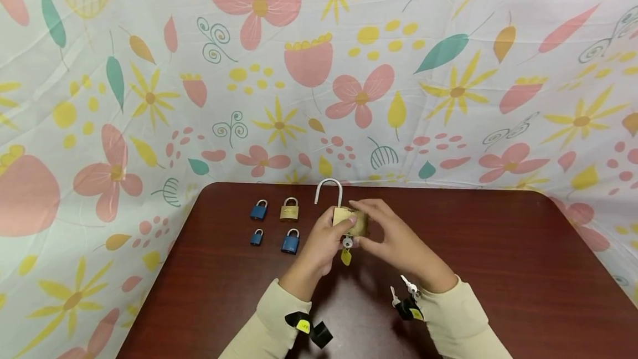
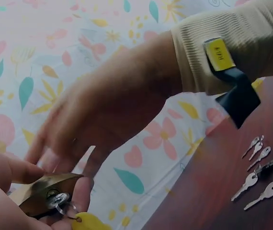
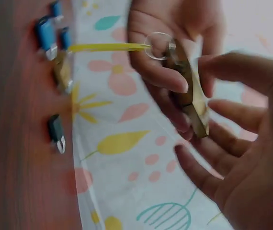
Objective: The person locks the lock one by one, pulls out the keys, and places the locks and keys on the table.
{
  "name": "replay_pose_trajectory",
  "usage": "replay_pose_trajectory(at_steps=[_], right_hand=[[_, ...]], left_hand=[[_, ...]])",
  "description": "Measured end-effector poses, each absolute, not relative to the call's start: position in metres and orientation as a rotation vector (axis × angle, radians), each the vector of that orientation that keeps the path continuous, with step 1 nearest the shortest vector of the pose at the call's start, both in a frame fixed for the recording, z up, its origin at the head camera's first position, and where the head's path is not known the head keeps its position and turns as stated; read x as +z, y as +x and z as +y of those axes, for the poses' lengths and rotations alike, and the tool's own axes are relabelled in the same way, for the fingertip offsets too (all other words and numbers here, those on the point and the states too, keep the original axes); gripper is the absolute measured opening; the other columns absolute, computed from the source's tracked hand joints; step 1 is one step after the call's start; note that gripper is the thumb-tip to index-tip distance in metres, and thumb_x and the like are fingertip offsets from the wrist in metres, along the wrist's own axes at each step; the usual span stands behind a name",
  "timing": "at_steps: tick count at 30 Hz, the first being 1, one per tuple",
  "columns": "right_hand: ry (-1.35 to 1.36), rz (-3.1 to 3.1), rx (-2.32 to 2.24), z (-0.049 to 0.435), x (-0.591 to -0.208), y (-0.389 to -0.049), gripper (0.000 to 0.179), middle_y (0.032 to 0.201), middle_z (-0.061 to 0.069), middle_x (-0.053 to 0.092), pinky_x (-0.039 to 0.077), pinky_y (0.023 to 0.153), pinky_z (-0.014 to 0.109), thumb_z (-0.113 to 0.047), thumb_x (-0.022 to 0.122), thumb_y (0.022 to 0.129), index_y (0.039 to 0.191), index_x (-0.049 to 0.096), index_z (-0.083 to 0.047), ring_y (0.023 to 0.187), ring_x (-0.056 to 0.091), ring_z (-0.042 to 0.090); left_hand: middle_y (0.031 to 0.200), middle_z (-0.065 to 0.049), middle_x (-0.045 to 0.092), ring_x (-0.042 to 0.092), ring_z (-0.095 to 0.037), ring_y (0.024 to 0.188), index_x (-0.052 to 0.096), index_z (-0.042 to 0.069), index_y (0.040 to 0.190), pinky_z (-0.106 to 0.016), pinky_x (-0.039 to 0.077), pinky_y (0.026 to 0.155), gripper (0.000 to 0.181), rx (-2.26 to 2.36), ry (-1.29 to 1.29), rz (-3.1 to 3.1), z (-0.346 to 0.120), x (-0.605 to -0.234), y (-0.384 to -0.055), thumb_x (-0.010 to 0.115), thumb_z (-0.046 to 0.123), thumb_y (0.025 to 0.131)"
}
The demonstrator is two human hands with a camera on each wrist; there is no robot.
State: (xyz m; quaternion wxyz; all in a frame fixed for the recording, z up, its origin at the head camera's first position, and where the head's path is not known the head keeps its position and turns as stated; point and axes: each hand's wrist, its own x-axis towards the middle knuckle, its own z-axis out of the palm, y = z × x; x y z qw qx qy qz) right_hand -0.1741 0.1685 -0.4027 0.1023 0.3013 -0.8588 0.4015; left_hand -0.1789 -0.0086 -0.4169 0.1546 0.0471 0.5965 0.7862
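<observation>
My left hand (image 1: 319, 248) grips a large brass padlock (image 1: 343, 214), its thumb laid across the front of the body. The shackle (image 1: 340, 193) stands raised, with its free end out of the body. A key (image 1: 347, 242) sits in the bottom of the lock, and a yellow tag (image 1: 346, 258) hangs from its ring. Around the lock's right side, my right hand (image 1: 404, 242) is spread with bent, loose fingers. In the right wrist view, its fingertips (image 3: 215, 106) are right by the brass body, with gaps between thumb and fingers.
Left of the hands stand a smaller brass padlock (image 1: 289, 213) and three blue padlocks, one of them nearest the hands (image 1: 290, 244). Several loose keys (image 2: 268, 190) lie on the dark red table (image 1: 498, 248), partly behind the right sleeve. A flowered cloth (image 1: 309, 104) hangs behind the table.
</observation>
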Motion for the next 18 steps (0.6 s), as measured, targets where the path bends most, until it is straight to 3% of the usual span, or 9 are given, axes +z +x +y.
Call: replay_pose_trajectory(at_steps=[7,13,18], right_hand=[[0.692,-2.351,1.741,0.165,-0.396,-0.188,0.037,0.141,0.013,0.056,0.051,0.096,0.021,-0.018,0.047,0.108,0.144,0.054,-0.011,0.124,0.059,0.013],[0.606,-2.189,2.084,0.155,-0.399,-0.198,0.051,0.145,0.021,0.053,0.051,0.101,0.025,-0.033,0.031,0.112,0.146,0.047,0.001,0.124,0.06,0.011],[0.647,-1.959,2.468,0.152,-0.404,-0.201,0.058,0.143,0.01,0.057,0.05,0.104,0.029,-0.042,0.024,0.112,0.153,0.037,-0.003,0.128,0.058,0.015]], left_hand=[[0.108,-0.016,0.072,0.075,-0.021,0.085,0.051,0.003,0.128,-0.03,0.062,0.069,0.031,2.242,0.164,1.62,-0.01,-0.411,-0.175,0.059,0.014,0.1],[0.092,-0.005,0.074,0.075,-0.018,0.077,0.053,0.005,0.122,-0.026,0.058,0.06,0.025,2.196,0.247,1.562,-0.011,-0.405,-0.17,0.06,0.014,0.1],[0.089,-0.007,0.075,0.074,-0.017,0.073,0.056,0.004,0.117,-0.025,0.054,0.055,0.02,2.127,0.345,1.48,-0.012,-0.399,-0.165,0.059,0.015,0.1]])
